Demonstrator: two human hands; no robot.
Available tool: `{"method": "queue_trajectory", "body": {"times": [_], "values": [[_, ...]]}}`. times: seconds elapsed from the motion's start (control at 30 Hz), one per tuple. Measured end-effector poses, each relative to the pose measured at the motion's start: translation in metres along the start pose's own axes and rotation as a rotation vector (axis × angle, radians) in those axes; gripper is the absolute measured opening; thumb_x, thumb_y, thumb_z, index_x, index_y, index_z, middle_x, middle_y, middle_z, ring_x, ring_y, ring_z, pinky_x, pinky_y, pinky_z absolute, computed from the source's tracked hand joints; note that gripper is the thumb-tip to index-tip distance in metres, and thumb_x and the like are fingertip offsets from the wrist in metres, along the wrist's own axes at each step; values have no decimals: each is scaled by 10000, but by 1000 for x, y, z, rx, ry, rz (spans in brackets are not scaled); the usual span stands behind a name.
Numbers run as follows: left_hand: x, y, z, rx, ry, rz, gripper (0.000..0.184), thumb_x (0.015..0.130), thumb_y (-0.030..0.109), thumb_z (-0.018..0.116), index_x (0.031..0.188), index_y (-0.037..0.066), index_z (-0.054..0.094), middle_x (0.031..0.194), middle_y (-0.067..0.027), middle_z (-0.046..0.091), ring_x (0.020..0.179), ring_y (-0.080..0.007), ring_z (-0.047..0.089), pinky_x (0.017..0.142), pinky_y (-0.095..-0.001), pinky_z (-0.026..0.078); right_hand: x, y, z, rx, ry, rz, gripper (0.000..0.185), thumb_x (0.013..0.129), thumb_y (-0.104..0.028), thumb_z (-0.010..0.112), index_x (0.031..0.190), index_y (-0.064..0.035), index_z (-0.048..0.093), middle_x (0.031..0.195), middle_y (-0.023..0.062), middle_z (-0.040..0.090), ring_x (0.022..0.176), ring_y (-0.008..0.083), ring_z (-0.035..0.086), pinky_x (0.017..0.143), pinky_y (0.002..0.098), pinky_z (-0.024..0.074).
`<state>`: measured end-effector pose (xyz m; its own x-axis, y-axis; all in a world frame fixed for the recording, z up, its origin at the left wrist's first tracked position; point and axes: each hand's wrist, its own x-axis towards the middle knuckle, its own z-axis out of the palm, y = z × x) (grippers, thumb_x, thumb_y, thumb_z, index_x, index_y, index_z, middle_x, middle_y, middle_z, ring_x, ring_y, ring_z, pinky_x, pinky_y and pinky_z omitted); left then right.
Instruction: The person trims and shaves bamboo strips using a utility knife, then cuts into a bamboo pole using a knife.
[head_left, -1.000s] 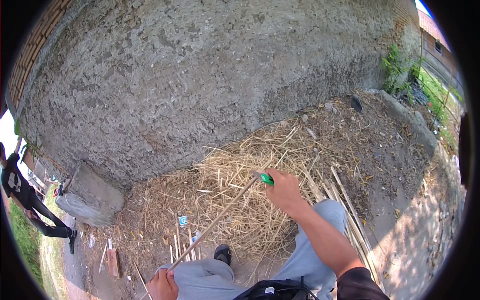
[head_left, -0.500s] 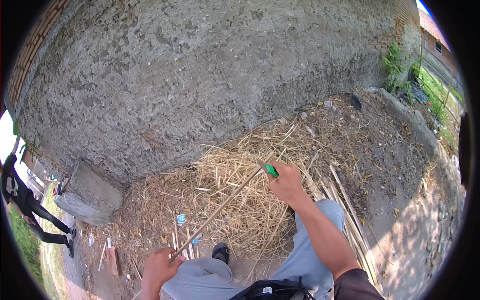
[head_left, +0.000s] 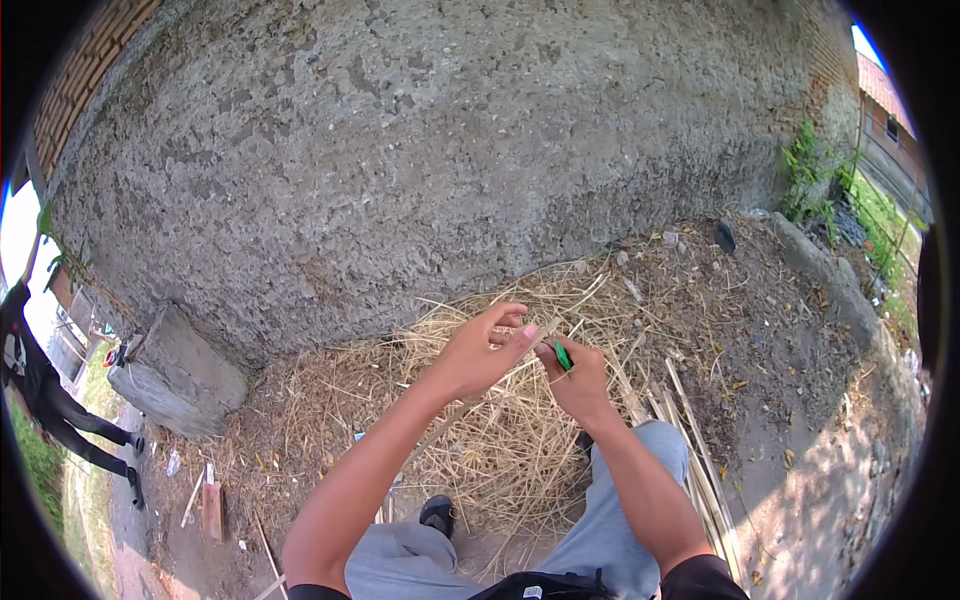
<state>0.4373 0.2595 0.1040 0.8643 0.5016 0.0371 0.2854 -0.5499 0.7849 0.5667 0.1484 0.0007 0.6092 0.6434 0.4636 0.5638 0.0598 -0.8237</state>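
My right hand (head_left: 580, 382) is closed around a green-handled knife (head_left: 563, 353), its short blade pointing up and to the left. Close beside it, my left hand (head_left: 487, 352) has its fingers loosely curled and apart, the thumb near the blade; I cannot tell whether they touch. A long thin wooden stick (head_left: 432, 436) runs slantwise behind my left forearm, its upper part hidden by my hands. Below both hands lies a heap of pale shavings (head_left: 520, 450) on the ground between my legs.
A rough grey wall (head_left: 430, 160) rises in front. Long split strips (head_left: 705, 480) lie by my right leg. A stone block (head_left: 185, 375) stands at the left, with a brick (head_left: 213, 510) nearer me. Another person (head_left: 60, 400) is at the far left.
My left hand has let go of the stick's lower end and moved up and right, beside my right hand. The knife has shifted slightly right and down.
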Motion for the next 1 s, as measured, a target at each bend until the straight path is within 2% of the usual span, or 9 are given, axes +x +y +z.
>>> {"method": "queue_trajectory", "body": {"times": [0.07,0.13,0.2,0.33,0.47,0.57,0.67,0.9,1.0], "values": [[34,-3,11,-71,-27,-8,582,943,462,621,1310,20,532,1234,-161,601,1110,-260,622,819,-375,555,0,0,3,50,-36,116,177,892,-187,720,965,-26,733,637,128,655,539,168,619,527,345,451],[57,-3,22,-145,-60,-13,562,938,457,633,1268,6,565,1170,-142,633,1049,-232,648,780,-350,561,1,-1,8,342,9,285,173,908,-169,711,921,3,720,640,7,625,593,48,495,541,264,398],[70,0,30,-219,-213,-161,382,919,370,685,1040,10,642,941,-83,670,843,-157,672,665,-299,546,1,0,9,338,30,275,177,909,-172,713,918,4,725,659,5,638,597,49,501,548,255,400],[87,-16,45,-256,-135,-52,264,796,194,774,717,59,561,670,-3,596,575,-68,530,505,-253,412,-1,4,12,281,58,240,179,899,-168,722,880,10,730,608,-8,598,548,52,465,509,263,369],[93,-23,47,-14,-72,3,274,731,138,766,585,56,549,579,-26,586,598,-122,636,501,-312,475,-7,5,11,119,95,65,163,886,-148,721,842,9,724,511,41,511,463,86,417,458,307,337],[91,-33,42,261,-112,45,343,718,308,825,627,36,637,597,-42,613,517,-125,523,499,-301,429,-10,13,18,4,123,-101,148,872,-140,731,848,6,727,507,87,514,439,120,439,450,319,346],[84,-27,28,450,-208,-13,391,723,352,810,608,10,659,583,-87,625,487,-150,559,468,-295,460,-11,14,18,-17,143,-185,139,859,-138,744,853,1,733,513,110,534,426,151,460,444,330,357],[71,-5,14,262,-316,-114,418,789,339,740,622,-37,665,593,-134,644,477,-186,651,411,-292,514,-13,5,16,54,71,-131,135,840,-154,764,843,-20,745,541,123,594,417,218,509,450,349,393],[68,1,11,536,-387,-205,419,837,321,695,639,-47,670,616,-151,659,478,-221,664,434,-317,528,-16,10,18,-94,46,-239,90,808,-99,751,863,-28,744,616,144,648,476,261,597,473,361,440]]}}
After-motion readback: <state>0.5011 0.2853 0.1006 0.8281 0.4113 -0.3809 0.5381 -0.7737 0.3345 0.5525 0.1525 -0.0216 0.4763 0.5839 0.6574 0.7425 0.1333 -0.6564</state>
